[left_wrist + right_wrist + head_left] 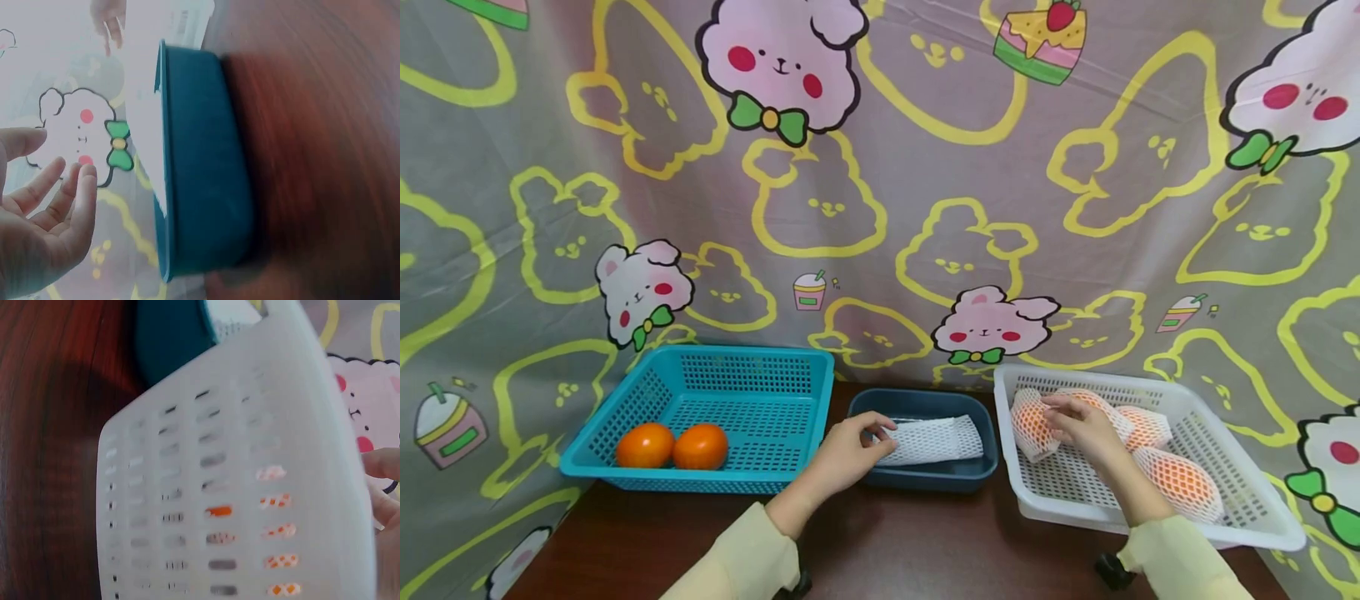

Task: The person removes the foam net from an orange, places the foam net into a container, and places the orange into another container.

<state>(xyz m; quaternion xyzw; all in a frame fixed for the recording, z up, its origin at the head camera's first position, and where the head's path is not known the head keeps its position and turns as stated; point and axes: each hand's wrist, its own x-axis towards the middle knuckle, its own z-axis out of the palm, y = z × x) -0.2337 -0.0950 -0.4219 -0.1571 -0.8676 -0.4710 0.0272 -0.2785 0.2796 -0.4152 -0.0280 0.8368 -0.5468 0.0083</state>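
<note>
Head: a fruit in white foam netting [1032, 429] sits in the latticed plastic basket [1210, 433], beneath the nearer right hand [1086, 429], sleeve running near to far; the left hand [848, 454] is by the flat netting's [932, 440] left end. Left wrist: fingers parted, empty, beside the smooth blue tray [203, 150]. Right wrist: mostly hidden fingers, seemingly apart.

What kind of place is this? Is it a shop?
I can't rule out a shop, but it looks more like an indoor work table: a cartoon curtain hangs behind a dark table, where a blue basket and a white basket hold orange, fruit-like things.
</note>
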